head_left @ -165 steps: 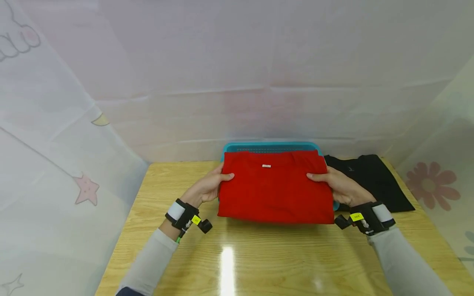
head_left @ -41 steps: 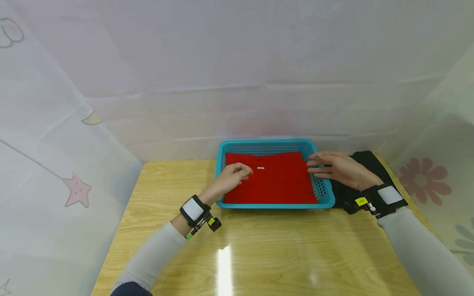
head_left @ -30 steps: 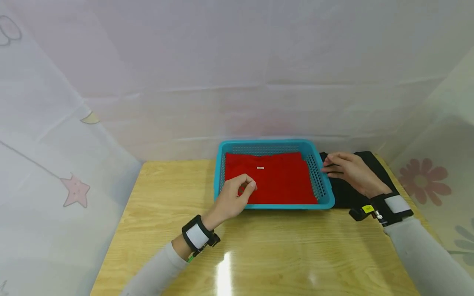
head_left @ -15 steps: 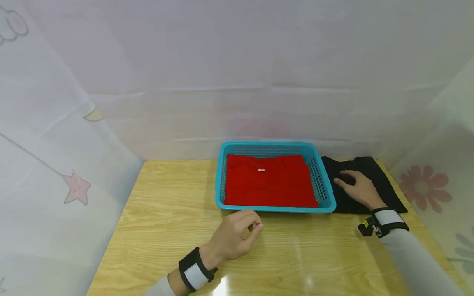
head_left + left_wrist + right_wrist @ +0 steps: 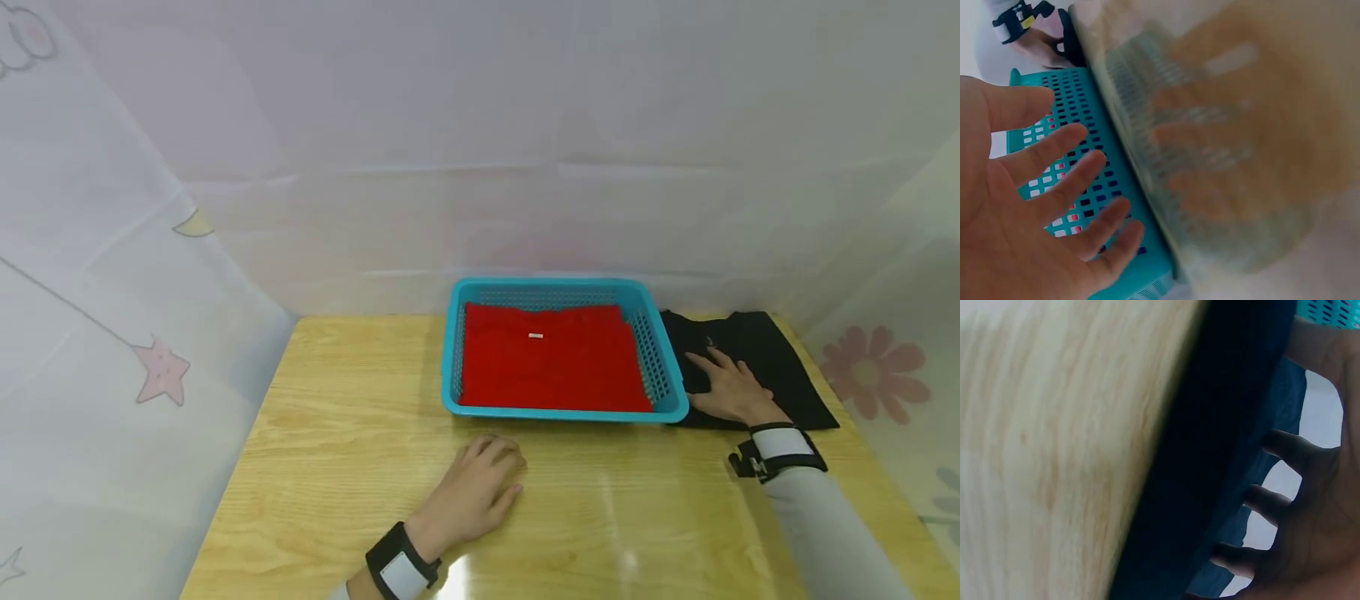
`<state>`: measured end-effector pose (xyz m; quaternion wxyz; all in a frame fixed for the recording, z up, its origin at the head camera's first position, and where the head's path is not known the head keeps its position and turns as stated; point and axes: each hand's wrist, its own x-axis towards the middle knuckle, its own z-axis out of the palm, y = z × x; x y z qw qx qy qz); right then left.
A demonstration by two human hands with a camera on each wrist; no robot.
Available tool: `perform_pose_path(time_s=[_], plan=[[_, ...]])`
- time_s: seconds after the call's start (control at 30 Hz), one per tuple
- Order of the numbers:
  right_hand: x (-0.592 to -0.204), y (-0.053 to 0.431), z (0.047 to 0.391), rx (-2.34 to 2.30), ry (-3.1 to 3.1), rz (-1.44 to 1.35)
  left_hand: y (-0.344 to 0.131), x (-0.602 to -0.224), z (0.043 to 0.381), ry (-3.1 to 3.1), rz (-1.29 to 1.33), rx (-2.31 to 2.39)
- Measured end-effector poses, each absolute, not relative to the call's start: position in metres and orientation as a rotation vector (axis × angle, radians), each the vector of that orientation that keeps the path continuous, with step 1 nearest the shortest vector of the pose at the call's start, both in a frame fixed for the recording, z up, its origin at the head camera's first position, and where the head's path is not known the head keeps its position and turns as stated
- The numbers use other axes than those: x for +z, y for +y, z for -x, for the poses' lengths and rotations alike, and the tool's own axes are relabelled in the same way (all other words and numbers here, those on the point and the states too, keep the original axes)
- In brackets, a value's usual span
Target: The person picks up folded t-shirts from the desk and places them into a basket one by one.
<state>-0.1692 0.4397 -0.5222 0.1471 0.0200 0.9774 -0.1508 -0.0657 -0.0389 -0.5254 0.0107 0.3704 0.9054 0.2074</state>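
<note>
A folded red shirt [image 5: 555, 367] with a small white neck label lies flat inside the blue plastic basket [image 5: 566, 414] in the head view. On the basket's right side lies a folded black shirt [image 5: 783, 367]. My right hand [image 5: 731, 392] rests on that shirt's left part with spread fingers. The right wrist view shows its fingertips [image 5: 1282, 442] touching the dark cloth. In front of the basket, my left hand [image 5: 471, 493] is low over the table, palm down, holding nothing. Its fingers are loosely bent and apart in the left wrist view.
The wooden table [image 5: 337, 433] carries the basket near its back edge, by a pale printed sheet [image 5: 375, 117]. More sheet hangs at the left and right sides. Each wrist wears a black strap with a small camera.
Both hands held the red shirt over the basket earlier; it now lies inside. My left hand has drawn back toward the near side, and my right hand has moved right onto the black shirt.
</note>
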Motion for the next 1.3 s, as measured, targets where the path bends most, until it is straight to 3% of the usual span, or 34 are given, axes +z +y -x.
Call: perform_pose_path(time_s=[0.4, 1.3], plan=[[-0.515, 0.433, 0.139, -0.425, 2.828, -0.043, -0.038, -0.519, 0.047, 2.72, -0.965, 0.575], [-0.514, 0.416, 0.091, -0.399, 2.855, -0.094, -0.042, -0.514, 0.043, 2.727, -1.01, 0.55]])
